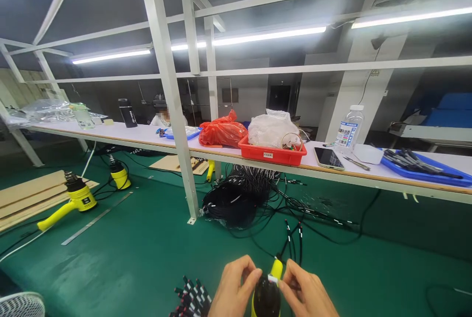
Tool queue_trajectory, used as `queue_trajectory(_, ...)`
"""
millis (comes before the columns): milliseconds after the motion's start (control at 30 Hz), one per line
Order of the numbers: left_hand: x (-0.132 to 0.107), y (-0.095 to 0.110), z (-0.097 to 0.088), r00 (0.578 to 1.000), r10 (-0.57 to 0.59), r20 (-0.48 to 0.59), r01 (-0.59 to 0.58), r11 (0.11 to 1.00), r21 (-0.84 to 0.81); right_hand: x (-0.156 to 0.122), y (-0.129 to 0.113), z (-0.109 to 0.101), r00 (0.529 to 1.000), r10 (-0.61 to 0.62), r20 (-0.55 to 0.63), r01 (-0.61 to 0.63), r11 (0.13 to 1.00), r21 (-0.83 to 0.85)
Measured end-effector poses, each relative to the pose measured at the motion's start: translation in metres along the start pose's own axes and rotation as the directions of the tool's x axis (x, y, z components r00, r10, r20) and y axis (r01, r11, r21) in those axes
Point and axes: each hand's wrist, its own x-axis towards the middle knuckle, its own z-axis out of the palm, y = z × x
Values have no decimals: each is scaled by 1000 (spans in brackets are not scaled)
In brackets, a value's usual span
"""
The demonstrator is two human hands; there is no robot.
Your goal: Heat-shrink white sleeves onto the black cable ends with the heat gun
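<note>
My left hand (238, 285) and my right hand (308, 290) face each other at the bottom centre, each with thumb and forefinger closed in a pinch. A small white sleeve-like piece (273, 279) shows between the fingertips, its right end at my right thumb. What my left fingertips hold is lost against the dark background. Directly below and behind them is a yellow and black heat gun (267, 300), partly cut off by the frame's lower edge. Left of my left hand stands a bundle of black cable ends (191, 297) with white bands.
Black cables (236, 199) lie coiled on the green bench (147, 258) under a shelf. More heat guns (81, 198) stand at left near a metal ruler (98, 218). The shelf carries a red tray (273, 154), a phone (329, 158), tweezers (356, 163) and a blue tray (435, 172).
</note>
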Motion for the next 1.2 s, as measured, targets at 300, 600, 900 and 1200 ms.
queue_trajectory(300,2,2,1,1000,20,3,-20,997,-76,0,2,1,1000,4,19,-4,1000,5)
queue_trajectory(600,3,5,-2,997,77,3,-76,991,-113,1,14,3,1000,-21,-1,21,1000,24)
queue_trajectory(900,7,-27,12,986,139,-91,-137,990,36,3,8,0,999,39,35,-37,998,-56)
queue_trajectory(1200,6,-7,2,985,174,-1,-174,985,3,1,12,1,999,-19,-39,19,1000,2)
